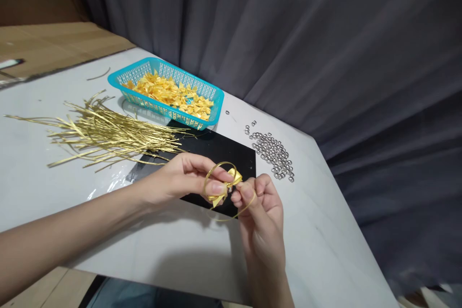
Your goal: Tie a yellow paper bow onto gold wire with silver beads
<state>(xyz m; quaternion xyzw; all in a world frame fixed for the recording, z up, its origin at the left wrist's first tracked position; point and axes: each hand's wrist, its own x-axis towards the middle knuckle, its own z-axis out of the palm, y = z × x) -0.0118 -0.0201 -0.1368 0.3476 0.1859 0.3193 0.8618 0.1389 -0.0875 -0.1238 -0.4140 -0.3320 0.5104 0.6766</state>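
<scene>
In the head view, the left hand point(182, 178) pinches a yellow ribbon bow point(223, 190) between thumb and fingers above a black mat point(231, 154). The bow slants up toward the right hand point(262, 211), whose nearly closed fingers grip the gold wire point(219, 162) looped about it

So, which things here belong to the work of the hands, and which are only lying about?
In the work: left hand, right hand, yellow bow, gold loop, gold strips, blue basket of bows, probably silver beads.

Lying about: stray strip, cardboard, curtain.
</scene>
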